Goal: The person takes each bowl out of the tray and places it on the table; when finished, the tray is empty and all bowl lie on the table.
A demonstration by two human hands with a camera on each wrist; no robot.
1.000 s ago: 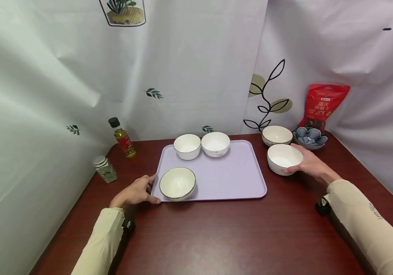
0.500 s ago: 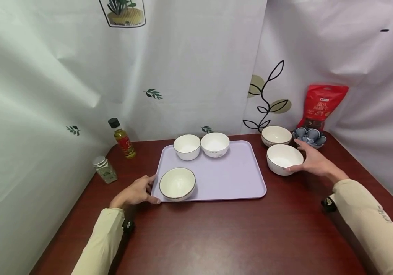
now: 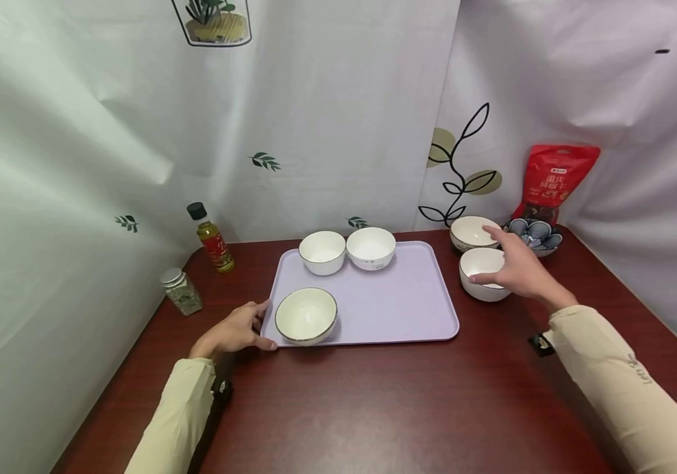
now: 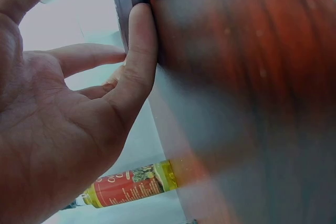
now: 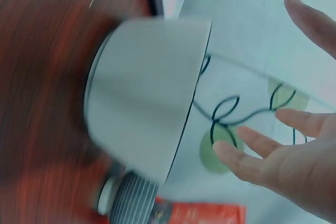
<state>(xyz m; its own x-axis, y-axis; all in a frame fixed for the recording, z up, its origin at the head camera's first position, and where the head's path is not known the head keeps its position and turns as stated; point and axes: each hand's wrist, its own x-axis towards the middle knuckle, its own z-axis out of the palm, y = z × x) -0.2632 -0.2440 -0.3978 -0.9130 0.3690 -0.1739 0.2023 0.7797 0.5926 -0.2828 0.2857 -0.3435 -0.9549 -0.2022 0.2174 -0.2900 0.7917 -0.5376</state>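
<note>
My left hand (image 3: 239,329) rests at the near left corner of the lilac tray (image 3: 394,309), thumb by the front edge and fingers along the left side. In the left wrist view a finger (image 4: 140,51) lies along the tray rim (image 4: 123,3). Spread over a white bowl (image 3: 481,289) right of the tray, my right hand (image 3: 522,266) holds nothing. Its fingertips overlap the rim of a second bowl (image 3: 470,232) behind. In the right wrist view the nearer bowl (image 5: 147,93) stands apart from the spread fingers (image 5: 252,158).
On the tray are a cream bowl (image 3: 305,317) in front and two white bowls (image 3: 322,253) at the back. A blue patterned bowl (image 3: 542,240) and red packet (image 3: 558,181) stand at back right. An oil bottle (image 3: 215,243) and spice jar (image 3: 181,293) stand left.
My right hand lets go of the nearer white bowl, draws back to the right, then moves left over it. The left hand stays at the tray corner.
</note>
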